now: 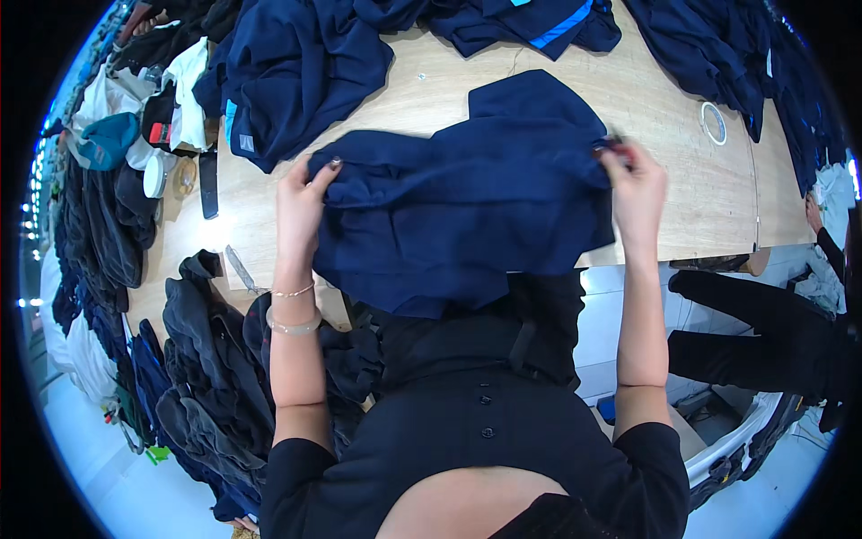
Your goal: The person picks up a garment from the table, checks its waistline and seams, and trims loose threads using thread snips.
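A navy blue garment (485,198) stretches between my two hands over the near edge of the table, its lower part hanging toward my lap. My left hand (303,193) pinches its left end, thumb on top. At the opposite end my right hand (636,184), slightly blurred, grips the cloth between thumb and fingers. The middle of the garment is creased, and a flap of it spreads flat on the wood beyond. Which kind of garment it is cannot be made out.
More navy garments (301,72) are heaped along the table's far side. A roll of tape (713,123) lies on the wooden table (669,117) at right. Dark grey clothes (211,350) pile up at left, near a white lidded jar (157,175). Another person's hand (813,214) shows at far right.
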Demonstrator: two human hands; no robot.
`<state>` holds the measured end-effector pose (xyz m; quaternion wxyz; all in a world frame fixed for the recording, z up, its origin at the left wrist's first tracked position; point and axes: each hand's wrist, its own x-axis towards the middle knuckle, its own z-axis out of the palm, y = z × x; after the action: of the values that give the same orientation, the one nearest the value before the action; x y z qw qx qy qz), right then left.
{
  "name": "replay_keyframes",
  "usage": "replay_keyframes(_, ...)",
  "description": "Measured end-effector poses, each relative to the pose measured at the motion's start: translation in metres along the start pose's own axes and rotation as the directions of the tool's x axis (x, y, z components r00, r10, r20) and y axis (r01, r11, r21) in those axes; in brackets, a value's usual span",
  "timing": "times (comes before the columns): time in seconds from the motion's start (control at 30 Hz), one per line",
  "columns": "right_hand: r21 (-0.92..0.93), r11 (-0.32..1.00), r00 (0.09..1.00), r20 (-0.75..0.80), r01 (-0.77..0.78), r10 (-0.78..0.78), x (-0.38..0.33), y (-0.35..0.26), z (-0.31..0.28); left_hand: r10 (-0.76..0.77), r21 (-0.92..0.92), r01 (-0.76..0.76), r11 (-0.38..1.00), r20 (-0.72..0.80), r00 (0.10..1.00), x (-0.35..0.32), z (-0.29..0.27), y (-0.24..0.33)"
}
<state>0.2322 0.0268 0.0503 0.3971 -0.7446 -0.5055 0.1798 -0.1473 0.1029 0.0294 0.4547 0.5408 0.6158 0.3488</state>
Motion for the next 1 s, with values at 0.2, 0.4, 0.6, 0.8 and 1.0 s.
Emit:
replay_keyframes(0.2, 0.287, 0.958, 0.930, -0.349, -0.007, 0.112, -0.003, 0.035, 0.013, -0.119, -0.837, 0.152, 0.526, 0.104, 0.987, -0.013, -0.019, -0.018)
replay_keyframes(0.4, 0.642, 0.709, 0.913, -0.035, -0.291, 0.407, -0.017, 0.050, 0.041, -0.301, -0.820, 0.121, 0.560, -0.065, 0.951, -0.010, 0.019, -0.048)
replay_keyframes(0.6, 0.097, 0.985, 0.988, 0.060, -0.145, 0.139, -0.011, 0.026, 0.018, 0.527, 0.482, -0.299, 0.824, -0.457, 0.716, -0.017, 0.042, 0.005)
replay_keyframes(0.8, 0.195, 0.979, 0.993, -0.109, 0.066, -0.046, -0.008, -0.017, 0.013, 0.485, 0.113, -0.479, 0.871, -0.040, 0.873, -0.041, 0.117, 0.073)
replay_keyframes(1.0, 0.357, 0.934, 0.998, 0.066, -0.021, -0.002, 0.007, -0.012, 0.059, 0.401, 0.335, -0.383, 0.861, 0.016, 0.916, -0.009, 0.187, 0.060)
